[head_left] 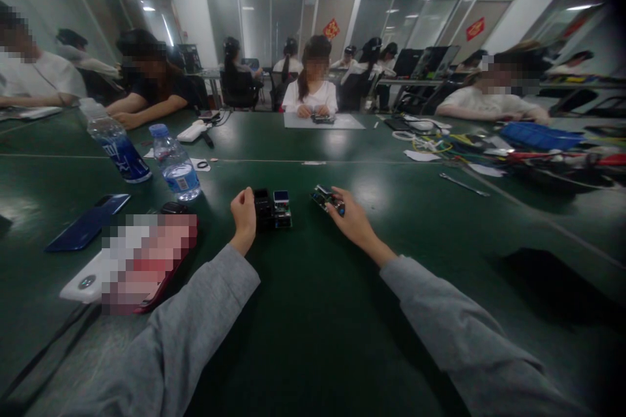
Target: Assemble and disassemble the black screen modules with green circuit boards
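Observation:
My left hand [243, 212] is curled against the left side of a small black electronic module [272, 210] that stands on the green table [313, 313]; its fingers are closed on the black block. To the right, my right hand [348, 216] pinches a small circuit board part [323, 197] and holds it just above the table. Both arms wear grey sleeves. The two parts are a short gap apart.
Two water bottles [177, 171] and a dark phone [88, 221] lie to the left, with a blurred object near my left sleeve. Cables, tools and a blue tray [538, 137] clutter the right. Other people sit around the table's far and left sides.

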Demonstrator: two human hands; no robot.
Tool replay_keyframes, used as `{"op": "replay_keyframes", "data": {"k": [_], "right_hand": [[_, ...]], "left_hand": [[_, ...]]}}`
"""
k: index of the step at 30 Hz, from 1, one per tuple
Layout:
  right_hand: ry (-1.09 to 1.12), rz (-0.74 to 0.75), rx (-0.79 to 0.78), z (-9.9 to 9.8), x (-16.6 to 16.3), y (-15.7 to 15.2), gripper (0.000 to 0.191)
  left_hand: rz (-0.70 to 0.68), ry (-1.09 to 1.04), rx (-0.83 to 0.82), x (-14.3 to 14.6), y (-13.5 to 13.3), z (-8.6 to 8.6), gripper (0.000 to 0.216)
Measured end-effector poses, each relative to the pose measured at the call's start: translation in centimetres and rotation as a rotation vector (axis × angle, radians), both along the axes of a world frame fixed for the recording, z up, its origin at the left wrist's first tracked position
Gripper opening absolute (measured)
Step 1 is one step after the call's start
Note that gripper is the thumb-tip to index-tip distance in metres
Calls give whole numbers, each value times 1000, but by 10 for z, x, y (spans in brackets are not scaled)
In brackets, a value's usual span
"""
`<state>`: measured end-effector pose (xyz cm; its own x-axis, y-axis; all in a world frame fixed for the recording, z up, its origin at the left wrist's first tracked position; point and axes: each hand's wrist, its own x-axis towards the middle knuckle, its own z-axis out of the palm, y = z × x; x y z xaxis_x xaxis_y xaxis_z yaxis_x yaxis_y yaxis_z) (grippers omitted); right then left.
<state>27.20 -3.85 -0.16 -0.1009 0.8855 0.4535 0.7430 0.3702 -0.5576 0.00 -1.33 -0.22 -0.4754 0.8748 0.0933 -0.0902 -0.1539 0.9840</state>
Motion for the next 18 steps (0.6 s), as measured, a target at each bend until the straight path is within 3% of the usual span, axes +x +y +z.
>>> {"op": "replay_keyframes", "data": {"k": [11,18], "right_hand": [[166,-31,-98,-5,8,11,39],[99,-62,-46,-12,10,16,43]], "left_hand": [[-8,-7,-10,0,-1,1,28],[7,32,3,0,-1,2,30]]}}
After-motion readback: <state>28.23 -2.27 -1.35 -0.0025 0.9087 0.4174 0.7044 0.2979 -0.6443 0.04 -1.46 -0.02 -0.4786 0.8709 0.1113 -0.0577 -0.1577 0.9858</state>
